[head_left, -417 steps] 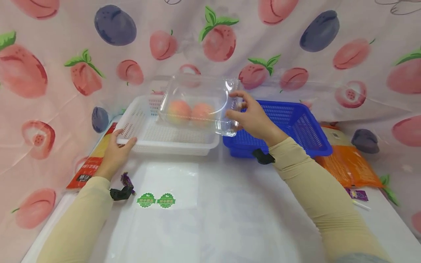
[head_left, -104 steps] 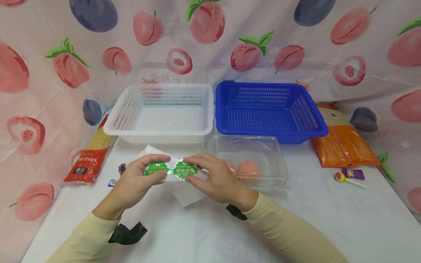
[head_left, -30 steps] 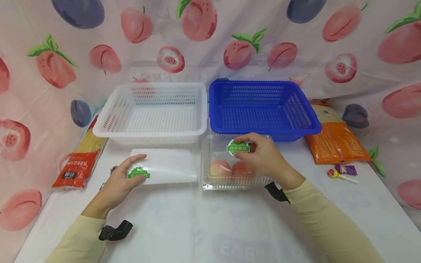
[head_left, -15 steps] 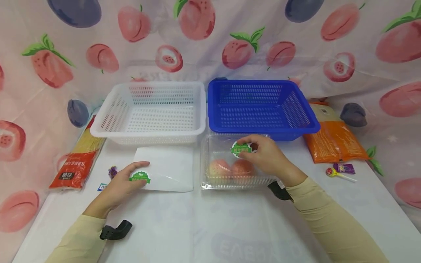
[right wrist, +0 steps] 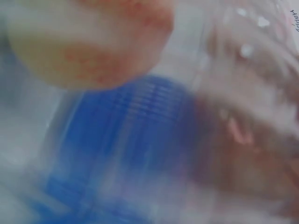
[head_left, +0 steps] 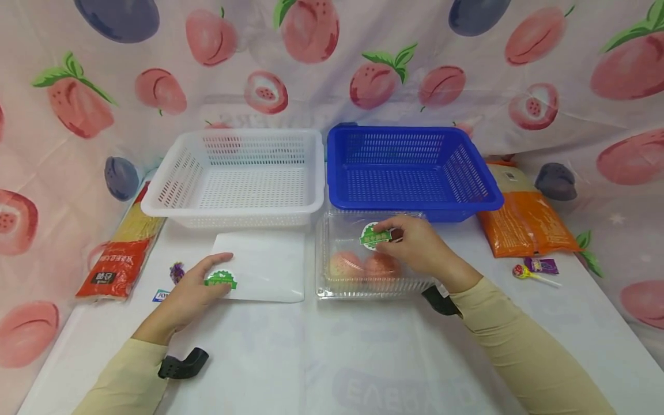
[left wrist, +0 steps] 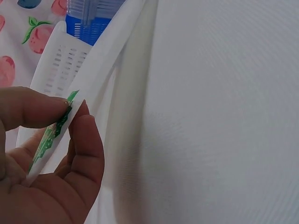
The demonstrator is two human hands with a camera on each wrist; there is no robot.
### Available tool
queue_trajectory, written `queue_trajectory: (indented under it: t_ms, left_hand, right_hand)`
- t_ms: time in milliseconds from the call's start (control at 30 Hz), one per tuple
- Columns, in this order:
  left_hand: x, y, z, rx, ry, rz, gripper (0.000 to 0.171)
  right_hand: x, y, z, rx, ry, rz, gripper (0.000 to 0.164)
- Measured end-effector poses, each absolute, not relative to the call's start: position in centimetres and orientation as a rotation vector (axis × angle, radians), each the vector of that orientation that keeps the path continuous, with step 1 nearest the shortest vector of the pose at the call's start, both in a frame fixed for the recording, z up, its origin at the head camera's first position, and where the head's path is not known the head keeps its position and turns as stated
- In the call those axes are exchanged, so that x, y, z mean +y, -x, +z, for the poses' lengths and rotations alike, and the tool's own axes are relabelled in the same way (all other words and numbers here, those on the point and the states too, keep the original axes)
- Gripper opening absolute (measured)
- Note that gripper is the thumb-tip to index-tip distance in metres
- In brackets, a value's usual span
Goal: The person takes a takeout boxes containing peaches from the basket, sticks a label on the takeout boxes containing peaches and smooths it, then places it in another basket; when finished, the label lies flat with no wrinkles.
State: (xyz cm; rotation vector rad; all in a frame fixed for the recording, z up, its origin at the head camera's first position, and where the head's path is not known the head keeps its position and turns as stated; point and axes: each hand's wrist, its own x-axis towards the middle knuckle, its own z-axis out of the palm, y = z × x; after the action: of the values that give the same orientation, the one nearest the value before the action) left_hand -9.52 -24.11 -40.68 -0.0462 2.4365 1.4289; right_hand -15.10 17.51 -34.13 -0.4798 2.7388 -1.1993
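My left hand (head_left: 192, 297) pinches the left edge of a white backing sheet (head_left: 270, 262), its thumb on a green round sticker (head_left: 221, 279) that sits on the sheet. The left wrist view shows that sticker (left wrist: 49, 137) edge-on between thumb and fingers. Over the lid of a clear plastic fruit box (head_left: 323, 248), my right hand (head_left: 422, 248) pinches a second green and white sticker (head_left: 371, 237). Whether the sticker touches the lid I cannot tell. Inside the box two peaches (head_left: 346, 267) lie side by side. The right wrist view is blurred, with one peach (right wrist: 98, 51) showing.
Behind stand a white basket (head_left: 233, 218) and a blue basket (head_left: 415, 206). A red and yellow packet (head_left: 116, 262) and small wrapped sweets (head_left: 177, 271) lie left. To the right are an orange bag (head_left: 534, 219), a lollipop (head_left: 520, 272) and a purple packet (head_left: 542, 266).
The peach box came from the white basket onto the table. Both hands held the sticker sheet; one sticker then came off into my right hand, which moved over the box. Lately the sticker tilted slightly.
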Motion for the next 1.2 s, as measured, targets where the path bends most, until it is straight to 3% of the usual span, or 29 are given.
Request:
queue_trajectory:
  t_ms: [367, 1200]
  left_hand:
    - [-24.2, 9.9, -40.2, 2.487, 0.073, 1.346, 0.069]
    - [-24.7, 10.0, -39.9, 2.511, 0.094, 1.248, 0.067]
  right_hand:
    - [17.6, 15.1, -33.8, 2.829, 0.458, -1.024, 0.04]
    - [17.2, 15.2, -34.0, 2.924, 0.539, -0.845, 0.032]
